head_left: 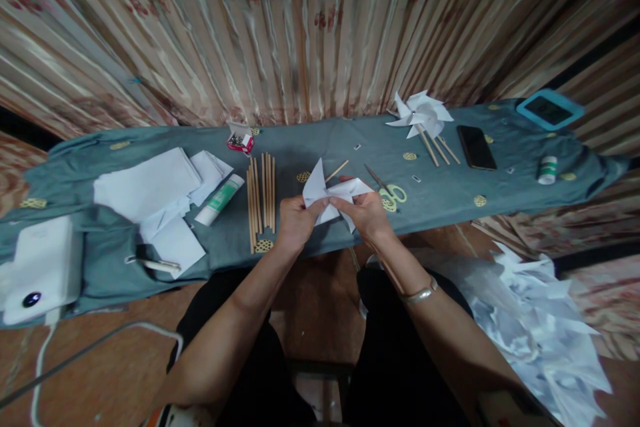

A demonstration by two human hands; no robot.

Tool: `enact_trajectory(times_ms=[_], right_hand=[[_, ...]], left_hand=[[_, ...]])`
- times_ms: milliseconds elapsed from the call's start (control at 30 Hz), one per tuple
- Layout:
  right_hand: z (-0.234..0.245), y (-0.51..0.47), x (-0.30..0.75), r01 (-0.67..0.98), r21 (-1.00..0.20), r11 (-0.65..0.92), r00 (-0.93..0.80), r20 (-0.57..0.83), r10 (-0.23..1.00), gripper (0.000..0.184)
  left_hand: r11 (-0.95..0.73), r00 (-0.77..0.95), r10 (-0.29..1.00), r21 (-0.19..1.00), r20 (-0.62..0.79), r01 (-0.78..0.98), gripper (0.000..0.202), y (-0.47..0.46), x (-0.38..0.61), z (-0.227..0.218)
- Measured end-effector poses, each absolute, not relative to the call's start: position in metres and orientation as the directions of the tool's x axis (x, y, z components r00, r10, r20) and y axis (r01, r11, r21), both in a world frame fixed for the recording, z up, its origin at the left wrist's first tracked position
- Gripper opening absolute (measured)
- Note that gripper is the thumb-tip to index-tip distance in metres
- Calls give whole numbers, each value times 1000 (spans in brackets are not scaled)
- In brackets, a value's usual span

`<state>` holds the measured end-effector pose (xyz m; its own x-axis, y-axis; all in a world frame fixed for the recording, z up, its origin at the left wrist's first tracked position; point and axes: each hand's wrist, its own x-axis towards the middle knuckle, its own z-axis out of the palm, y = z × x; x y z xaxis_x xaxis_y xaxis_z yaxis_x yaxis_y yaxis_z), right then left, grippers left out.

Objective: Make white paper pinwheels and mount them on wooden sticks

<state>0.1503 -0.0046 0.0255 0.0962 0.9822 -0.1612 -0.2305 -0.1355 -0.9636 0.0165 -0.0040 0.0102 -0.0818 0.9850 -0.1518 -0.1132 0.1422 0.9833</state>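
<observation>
Paper (320,195) at frame centre, pinched by left hand (295,223) and right hand (367,213), fingers closed on folds. Likely light, floppy, tears easily; grip at corners. Scissors (390,192) just right.

Dim, warm indoor light; strong fisheye bending at edges, soft focus throughout.

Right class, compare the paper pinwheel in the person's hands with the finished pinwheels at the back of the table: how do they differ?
The paper pinwheel is gripped by the left hand and right hand; the finished pinwheels lie untouched on the table. The held one looks only partly folded, with no stick visibly fixed to it; the finished ones show full blades on sticks. Both are white paper.
</observation>
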Motion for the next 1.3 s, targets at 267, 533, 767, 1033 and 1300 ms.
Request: enact_trajectory(times_ms=[267, 533, 767, 1033, 1300], right_hand=[[32, -2, 156, -243, -964, -109, 125, -143, 982, 53], [34, -3, 158, -205, -967, -148, 70, -166, 984, 40], [40, -5, 157, -266, -951, -159, -25, -158, 987, 41], [36, -4, 156, -291, -947, -137, -3, -143, 990, 56], [39, -5, 157, -286, -942, -176, -42, -172, 984, 56]], left_hand=[[145, -33, 987, 963, -156, -229, 24, 1, 20, 22], [184, -32, 978, 924, -206, -336, 24, -1, 17, 28], [227, -9, 970, 915, -244, -333, 24, -4, 17, 32], [216, -20, 972, 920, -235, -327, 26, -4, 16, 34], [198, -27, 975, 915, -221, -353, 29, -4, 15, 32]])
